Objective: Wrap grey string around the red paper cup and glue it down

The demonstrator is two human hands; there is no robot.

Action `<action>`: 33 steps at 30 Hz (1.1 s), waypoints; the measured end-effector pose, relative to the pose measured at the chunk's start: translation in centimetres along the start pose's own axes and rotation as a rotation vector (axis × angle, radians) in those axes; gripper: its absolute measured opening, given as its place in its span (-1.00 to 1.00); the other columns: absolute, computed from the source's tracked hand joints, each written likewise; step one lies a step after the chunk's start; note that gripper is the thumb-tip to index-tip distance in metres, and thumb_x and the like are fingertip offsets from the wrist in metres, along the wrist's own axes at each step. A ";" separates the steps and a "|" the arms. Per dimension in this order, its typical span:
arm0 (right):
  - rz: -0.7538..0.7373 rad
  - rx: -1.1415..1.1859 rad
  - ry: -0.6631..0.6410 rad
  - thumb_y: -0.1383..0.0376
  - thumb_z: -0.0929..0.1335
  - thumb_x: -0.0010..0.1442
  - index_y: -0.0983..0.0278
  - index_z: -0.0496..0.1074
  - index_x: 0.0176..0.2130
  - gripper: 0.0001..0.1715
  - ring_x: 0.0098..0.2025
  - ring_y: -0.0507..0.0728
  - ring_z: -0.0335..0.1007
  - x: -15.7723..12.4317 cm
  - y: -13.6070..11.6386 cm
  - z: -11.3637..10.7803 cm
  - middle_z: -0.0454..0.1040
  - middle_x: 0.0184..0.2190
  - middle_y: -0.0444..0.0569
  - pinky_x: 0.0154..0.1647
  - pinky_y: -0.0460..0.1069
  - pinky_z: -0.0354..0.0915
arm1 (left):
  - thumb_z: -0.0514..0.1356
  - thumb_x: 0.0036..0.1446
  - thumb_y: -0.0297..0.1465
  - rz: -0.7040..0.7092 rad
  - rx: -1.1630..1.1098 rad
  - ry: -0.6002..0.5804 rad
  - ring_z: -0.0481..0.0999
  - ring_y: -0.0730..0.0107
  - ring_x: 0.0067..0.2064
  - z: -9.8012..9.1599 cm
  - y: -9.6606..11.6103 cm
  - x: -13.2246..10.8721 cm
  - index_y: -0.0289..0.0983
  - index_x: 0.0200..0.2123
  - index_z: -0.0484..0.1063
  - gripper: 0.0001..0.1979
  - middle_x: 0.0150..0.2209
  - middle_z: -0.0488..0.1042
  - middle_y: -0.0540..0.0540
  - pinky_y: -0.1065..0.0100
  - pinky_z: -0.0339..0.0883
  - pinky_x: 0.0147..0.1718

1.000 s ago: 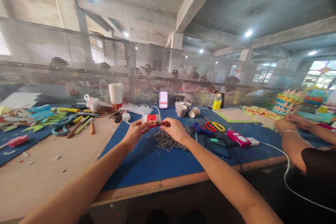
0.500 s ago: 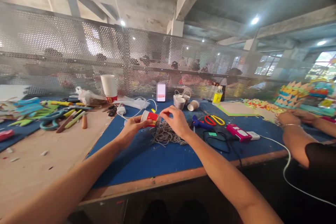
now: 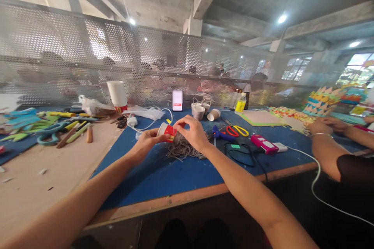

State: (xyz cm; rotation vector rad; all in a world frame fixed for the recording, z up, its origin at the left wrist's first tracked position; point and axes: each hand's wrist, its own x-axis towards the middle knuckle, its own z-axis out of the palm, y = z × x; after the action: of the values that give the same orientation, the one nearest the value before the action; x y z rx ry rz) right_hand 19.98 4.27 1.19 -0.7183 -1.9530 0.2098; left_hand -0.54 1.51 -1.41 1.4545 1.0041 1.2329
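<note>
Right now, the left hand (image 3: 147, 142) is gripping a red-and-white paper cup (image 3: 168, 134), its thumb and fingers curling partway round the side and holding it tilted. At the cup's right end, the right hand (image 3: 191, 133) is keeping its thumb and fingertips nearly together; whether they are pinching anything, I cannot tell. Beneath the right hand, a heap of grey string (image 3: 187, 152) is lying, with scissors (image 3: 242, 130) resting to its right. Beyond both hands, a phone (image 3: 177, 100) is standing.
</note>
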 end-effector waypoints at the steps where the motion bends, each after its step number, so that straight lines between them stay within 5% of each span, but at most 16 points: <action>1: 0.001 0.005 -0.004 0.25 0.41 0.30 0.20 0.52 -0.31 -0.88 -0.26 0.06 0.46 0.0 0.0 0.1 0.50 -0.34 -0.11 -0.07 -0.01 0.36 | 0.43 -0.06 -0.26 -0.004 0.003 -0.006 0.61 0.11 -0.25 0.0 0.0 0.0 -0.23 -0.29 0.70 -0.76 -0.28 0.68 -0.16 0.17 0.41 -0.11; 33: 0.161 -0.005 0.061 0.24 0.42 0.26 0.24 0.49 -0.35 -0.85 -0.31 0.08 0.44 0.1 1.5 -0.3 0.52 -0.34 -0.09 -0.13 -0.01 0.34 | 0.45 -0.07 -0.26 -0.001 -0.066 0.013 0.61 0.11 -0.24 0.1 0.4 -0.2 -0.26 -0.31 0.68 -0.75 -0.27 0.68 -0.17 0.17 0.42 -0.09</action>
State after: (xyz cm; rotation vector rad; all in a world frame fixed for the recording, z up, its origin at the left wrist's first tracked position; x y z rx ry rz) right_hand 20.77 5.50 0.76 -0.8760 -1.8401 0.2778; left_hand -0.50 1.24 -1.06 1.3960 0.9638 1.2651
